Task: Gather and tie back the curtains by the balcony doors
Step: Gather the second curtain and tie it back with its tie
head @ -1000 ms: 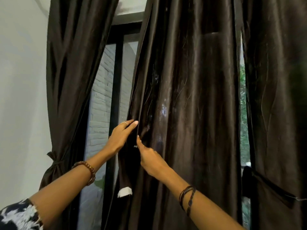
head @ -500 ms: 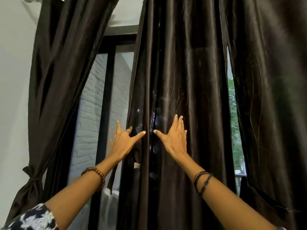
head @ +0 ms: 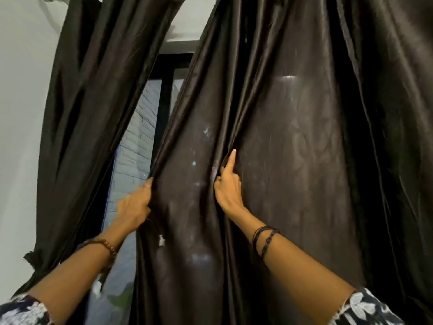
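A dark brown satin middle curtain (head: 293, 141) hangs straight in front of me, filling the centre. My left hand (head: 136, 205) grips its left edge, fingers curled round the hem. My right hand (head: 228, 184) pinches a fold of the same panel further right, index finger pointing up along the pleat. A left curtain (head: 93, 113) hangs at the wall, tied back low with a knot (head: 31, 258). A third dark panel (head: 403, 113) hangs at the far right.
Between the left and middle curtains shows the black door frame (head: 165, 106), glass and a grey brick wall (head: 133, 160) outside. A white wall (head: 21, 113) stands at the left. A small white tag (head: 161, 240) hangs on the middle curtain.
Both hands were flat and spread on the middle curtain; now the left grips its edge and the right pinches a fold. The view has moved closer and tilted upward.
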